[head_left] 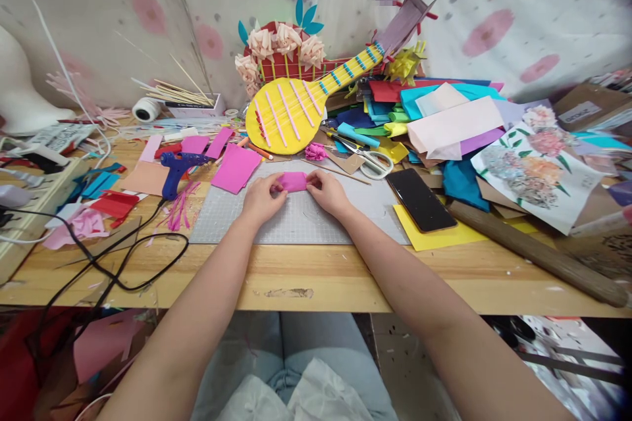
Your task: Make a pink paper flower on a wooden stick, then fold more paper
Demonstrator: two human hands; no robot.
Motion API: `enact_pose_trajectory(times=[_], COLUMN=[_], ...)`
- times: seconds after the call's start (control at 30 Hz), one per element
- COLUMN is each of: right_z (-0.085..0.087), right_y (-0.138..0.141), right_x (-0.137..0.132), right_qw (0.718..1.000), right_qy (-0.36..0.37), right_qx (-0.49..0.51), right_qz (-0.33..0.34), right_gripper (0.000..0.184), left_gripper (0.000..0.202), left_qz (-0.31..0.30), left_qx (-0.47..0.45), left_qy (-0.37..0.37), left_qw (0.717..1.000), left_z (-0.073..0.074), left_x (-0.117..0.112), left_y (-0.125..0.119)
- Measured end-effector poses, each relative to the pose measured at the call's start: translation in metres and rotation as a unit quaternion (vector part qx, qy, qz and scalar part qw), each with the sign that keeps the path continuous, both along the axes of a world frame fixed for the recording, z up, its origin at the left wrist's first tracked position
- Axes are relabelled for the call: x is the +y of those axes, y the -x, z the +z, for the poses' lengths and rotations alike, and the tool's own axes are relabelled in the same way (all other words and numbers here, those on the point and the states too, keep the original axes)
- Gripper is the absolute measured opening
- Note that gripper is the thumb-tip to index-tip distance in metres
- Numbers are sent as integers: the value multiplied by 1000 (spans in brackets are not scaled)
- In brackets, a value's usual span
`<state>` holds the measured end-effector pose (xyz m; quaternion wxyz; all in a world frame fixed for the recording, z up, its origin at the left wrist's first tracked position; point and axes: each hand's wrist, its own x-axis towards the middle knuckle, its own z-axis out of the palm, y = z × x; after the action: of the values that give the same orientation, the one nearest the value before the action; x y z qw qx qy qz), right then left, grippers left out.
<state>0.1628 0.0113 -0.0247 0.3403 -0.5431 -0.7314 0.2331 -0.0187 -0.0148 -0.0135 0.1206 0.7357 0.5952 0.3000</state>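
A small strip of magenta paper [293,181] is stretched level between my two hands, above the grey cutting mat [306,223]. Thumb and fingers of my left hand [264,197] pinch its left end. My right hand [328,192] pinches the right end the same way. Just beyond them sits a curled magenta paper piece [316,151]. To the left of the mat's top corner lie square magenta sheets [236,168]. Scissors with white handles [378,164] rest at the mat's upper right.
A blue glue gun [178,171] stands on the left, its black cord looping over the table. Behind the mat leans a yellow paper lute [286,115]. On the right are a black phone [419,200], a wooden stick [538,250] and piled coloured paper [454,125].
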Motion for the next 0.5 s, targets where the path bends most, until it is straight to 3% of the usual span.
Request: enact_pose_trajectory(times=[0.23,0.5], right_z=[1,0], right_y=[8,13], right_x=[-3,-5], right_qw=[998,994], right_qy=[-12,-43], right_qx=[-29,-84], right_qz=[-49,-54], right_gripper=[13,19], left_gripper=[38,42], left_qz=[69,75], left_qx=[-33,19], left_qy=[26,1], left_qw=[997,997], left_z=[-5,-3], left_x=[8,8], left_y=[-7,-9])
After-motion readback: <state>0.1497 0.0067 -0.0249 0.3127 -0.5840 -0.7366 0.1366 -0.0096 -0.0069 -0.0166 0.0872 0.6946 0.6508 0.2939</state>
